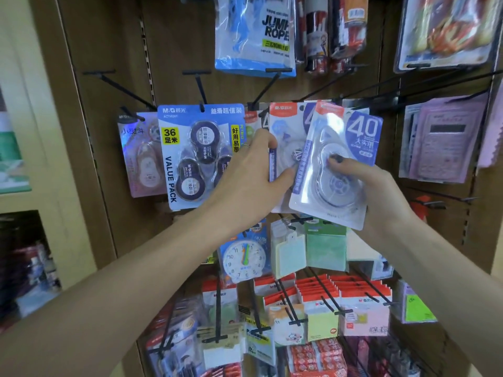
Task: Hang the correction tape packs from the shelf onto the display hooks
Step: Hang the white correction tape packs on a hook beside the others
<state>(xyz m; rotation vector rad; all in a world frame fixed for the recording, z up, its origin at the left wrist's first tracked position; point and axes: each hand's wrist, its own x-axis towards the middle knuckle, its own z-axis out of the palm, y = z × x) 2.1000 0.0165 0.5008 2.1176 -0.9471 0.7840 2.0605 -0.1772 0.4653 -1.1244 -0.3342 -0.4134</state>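
My right hand (pixel 362 183) grips a correction tape pack (pixel 345 142) with a blue "40" label and a red top, tilted to the right in front of the display. My left hand (pixel 253 175) pinches the edge of a second, similar pack (pixel 285 131) that sits just behind and left of the first, near the black hook (pixel 268 87). Whether that second pack hangs on a hook is hidden by the front pack. A blue "36" value pack of correction tapes (pixel 201 156) hangs on its hook to the left.
A pink correction tape pack (pixel 141 159) hangs at far left. Jump rope bags (pixel 255 36) hang above. A calculator pack (pixel 441 142) hangs at right. Below are a toy clock (pixel 245 257), sticky notes (pixel 324 246) and rows of red packs (pixel 340 297) on protruding black hooks.
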